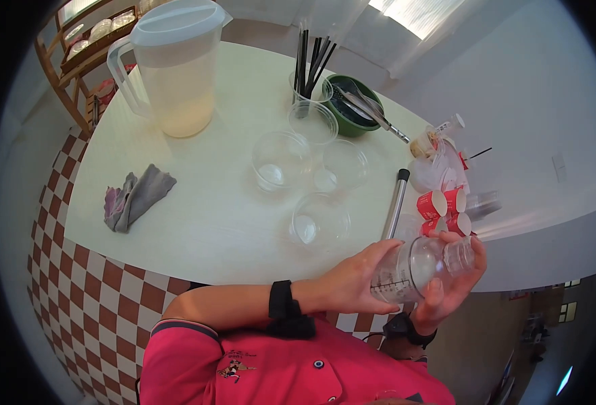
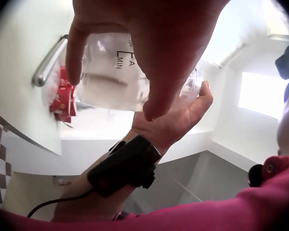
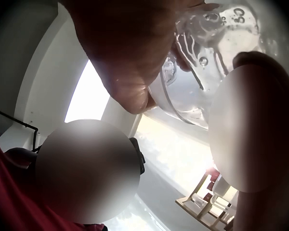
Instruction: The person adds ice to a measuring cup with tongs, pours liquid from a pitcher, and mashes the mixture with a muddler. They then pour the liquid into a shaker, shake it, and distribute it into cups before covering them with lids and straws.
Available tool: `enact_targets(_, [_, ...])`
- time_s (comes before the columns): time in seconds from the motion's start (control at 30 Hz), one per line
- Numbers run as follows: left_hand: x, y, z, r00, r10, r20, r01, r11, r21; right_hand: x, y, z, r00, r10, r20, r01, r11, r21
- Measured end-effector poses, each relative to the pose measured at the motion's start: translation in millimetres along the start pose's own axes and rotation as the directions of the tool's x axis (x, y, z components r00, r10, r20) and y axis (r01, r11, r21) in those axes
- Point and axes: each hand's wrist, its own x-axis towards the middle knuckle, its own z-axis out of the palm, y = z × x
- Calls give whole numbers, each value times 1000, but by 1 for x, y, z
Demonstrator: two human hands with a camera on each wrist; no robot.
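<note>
I hold a clear plastic measuring bottle (image 1: 412,270) with printed scale marks on its side, off the front right edge of the white table (image 1: 210,229). My left hand (image 1: 372,270) grips its wide body, fingers curled round it. My right hand (image 1: 456,270) wraps the narrow top end from below and the right. In the left wrist view my left fingers (image 2: 149,91) curl over the bottle (image 2: 111,82), with the right hand (image 2: 183,115) under it. The right wrist view shows the bottle (image 3: 202,72) wet with droplets, close against my palm.
On the table stand a lidded pitcher (image 1: 176,67) of pale liquid, several clear cups (image 1: 281,162), a cup of black straws (image 1: 309,74), a green bowl (image 1: 352,111) with tongs, a grey cloth (image 1: 136,196), a metal rod (image 1: 396,202) and small red cups (image 1: 443,202).
</note>
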Motion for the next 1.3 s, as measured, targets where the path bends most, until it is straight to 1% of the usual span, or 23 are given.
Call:
enact_targets(0.1, [-6,4,-5,986,166,14,-167,983,73,-12,1,4,980,-198,-12,198,976,93])
enact_targets(0.13, [-8,6,-8,997,63,49,-66,996,54,-9,1,2,985,-172,4,171,983,67])
enact_targets(0.23, [-13,21,-12,990,114,79,-121,989,90,2,-2,10,880,-475,32,464,871,162])
enact_targets(0.27, [-11,19,-15,990,112,84,-119,989,85,1,-1,8,881,-470,63,459,878,136])
enact_targets(0.3, [-9,17,-18,990,114,89,-121,990,78,0,0,6,881,-464,93,454,884,110])
enact_targets(0.33, [-8,14,-18,989,120,90,-127,989,70,-4,1,-1,929,-342,144,341,940,33])
enact_targets(0.37, [-11,12,-15,995,43,87,-46,998,32,-6,0,-6,959,-211,188,223,974,-43])
enact_targets(0.43, [-13,7,-10,994,-88,63,90,996,-28,-9,1,-7,964,-171,203,168,985,35])
enact_targets(0.47, [-10,3,-8,995,81,52,-83,996,38,-17,9,0,950,-277,142,260,957,128])
enact_targets(0.57, [-5,-6,-7,993,46,105,-52,997,61,-21,19,-6,942,-317,112,295,939,176])
enact_targets(0.63, [-8,-8,-2,989,106,101,-114,991,70,-17,11,-11,976,-167,142,158,985,73])
enact_targets(0.7, [-2,-14,-1,975,204,92,-212,972,97,-6,14,9,922,-387,15,377,906,192])
enact_targets(0.77, [2,-17,2,979,201,21,-202,973,112,-7,16,14,931,-362,-56,365,902,233])
enact_targets(0.8, [4,-19,5,978,209,-20,-206,972,117,-10,21,12,967,-250,-52,255,940,225])
enact_targets(0.83, [5,-23,8,985,162,-61,-157,985,76,-10,26,9,988,-145,-43,151,964,217])
enact_targets(0.87, [4,-30,13,987,118,-105,-115,993,31,-8,28,4,988,-119,99,111,990,82])
enact_targets(0.9, [8,-34,15,986,70,-150,-74,997,-20,-13,30,4,995,-19,94,6,990,140])
enact_targets(0.93, [11,-38,15,983,82,-167,-80,997,17,-23,33,7,991,89,101,-107,975,196])
enact_targets(1.0, [11,-42,12,974,78,-212,-62,995,79,-41,54,7,964,216,154,-248,941,229])
enact_targets(1.07, [12,-48,11,974,97,-206,-62,984,167,-57,72,5,950,264,167,-296,931,215])
enact_targets(1.13, [15,-50,10,976,111,-187,-67,971,229,-60,74,10,945,315,93,-328,911,249])
enact_targets(1.2, [17,-49,9,978,138,-158,-93,959,267,-55,71,14,952,306,28,-302,916,265])
enact_targets(1.3, [19,-45,5,978,146,-150,-110,968,225,-43,70,10,976,210,48,-216,953,215])
